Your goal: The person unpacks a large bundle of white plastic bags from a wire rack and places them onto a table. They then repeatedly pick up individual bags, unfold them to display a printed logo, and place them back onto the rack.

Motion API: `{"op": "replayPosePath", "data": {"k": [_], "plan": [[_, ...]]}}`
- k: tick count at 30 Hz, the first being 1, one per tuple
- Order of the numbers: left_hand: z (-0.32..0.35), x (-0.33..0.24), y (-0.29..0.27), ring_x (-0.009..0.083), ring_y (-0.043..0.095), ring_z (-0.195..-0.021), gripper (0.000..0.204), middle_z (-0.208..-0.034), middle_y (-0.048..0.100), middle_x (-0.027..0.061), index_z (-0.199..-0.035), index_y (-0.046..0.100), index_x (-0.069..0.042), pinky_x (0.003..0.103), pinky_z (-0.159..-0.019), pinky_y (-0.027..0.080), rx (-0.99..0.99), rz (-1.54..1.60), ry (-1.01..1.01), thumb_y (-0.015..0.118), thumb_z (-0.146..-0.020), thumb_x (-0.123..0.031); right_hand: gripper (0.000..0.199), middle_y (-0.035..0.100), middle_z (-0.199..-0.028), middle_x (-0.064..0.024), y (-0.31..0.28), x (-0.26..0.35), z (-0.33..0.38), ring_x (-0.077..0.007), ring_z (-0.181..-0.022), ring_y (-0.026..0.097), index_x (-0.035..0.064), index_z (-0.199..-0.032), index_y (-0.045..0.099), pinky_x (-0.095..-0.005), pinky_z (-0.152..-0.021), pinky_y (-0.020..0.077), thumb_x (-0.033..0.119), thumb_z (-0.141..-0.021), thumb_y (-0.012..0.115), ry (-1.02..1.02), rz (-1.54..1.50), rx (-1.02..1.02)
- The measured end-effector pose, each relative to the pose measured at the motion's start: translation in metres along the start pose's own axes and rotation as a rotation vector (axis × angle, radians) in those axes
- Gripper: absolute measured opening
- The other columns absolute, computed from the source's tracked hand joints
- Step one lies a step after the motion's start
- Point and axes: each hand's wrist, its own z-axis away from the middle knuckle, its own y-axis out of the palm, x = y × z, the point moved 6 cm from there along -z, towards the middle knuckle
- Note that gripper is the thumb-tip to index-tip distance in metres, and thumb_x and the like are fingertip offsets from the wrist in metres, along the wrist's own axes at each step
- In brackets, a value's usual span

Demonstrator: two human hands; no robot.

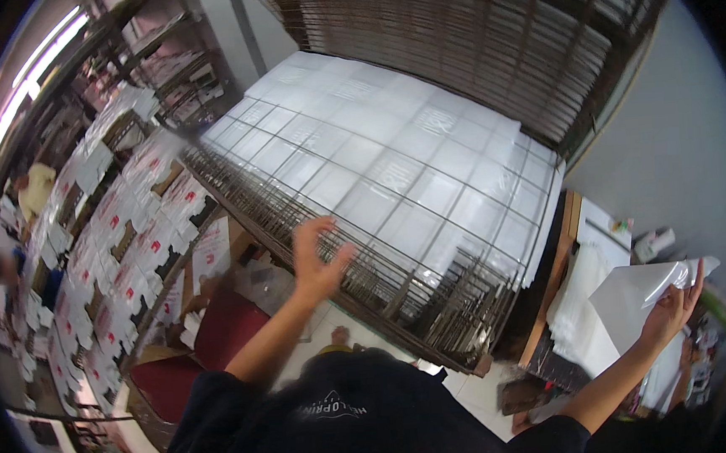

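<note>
My left hand (319,259) is raised over the near edge of a wire drying rack (401,287), its fingers apart with nothing between them. Several translucent white plastic sheets (351,181) with faint printing lie in rows on the rack's top wire tray. Out to the right, my right hand (670,313) grips a glossy white plastic sheet (625,305) near its upper corner. That sheet hangs down to the left of the hand, beside a stack of similar white sheets (580,295) on a side table.
More wire trays (467,26) stand tilted up behind the rack. At the left are a dark red chair (227,324) and shelves of stacked white printed cartons (145,233). A person in a yellow top (36,190) is at the far left. A grey wall (667,121) rises on the right.
</note>
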Motion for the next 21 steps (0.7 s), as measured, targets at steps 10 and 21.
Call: {"op": "replayPosePath", "data": {"k": [10,21], "plan": [[0.038,-0.118,0.039,0.0257,0.048,-0.116,0.096,-0.131,0.047,0.0151,-0.147,0.025,-0.012,0.043,-0.095,0.04,1.692,1.548,-0.336,0.016,-0.081,-0.081,0.066,0.057,-0.118,-0.0168,0.396,0.117,0.056,-0.0185,-0.1,0.06,-0.007,-0.138,0.036,-0.0295,-0.094,0.0456,-0.003,-0.073,0.046,-0.024,-0.247,0.596],[-0.095,0.071,-0.119,0.0395,0.033,-0.133,0.13,-0.148,0.025,0.0225,-0.145,0.024,-0.006,0.058,-0.101,0.035,0.667,2.079,-0.72,0.02,-0.054,-0.099,0.072,0.06,-0.107,-0.0135,0.63,0.143,0.159,-0.0154,-0.097,0.059,-0.0054,-0.137,0.037,-0.0257,-0.09,0.0478,-0.004,-0.067,0.049,0.2,-0.411,0.885]]}}
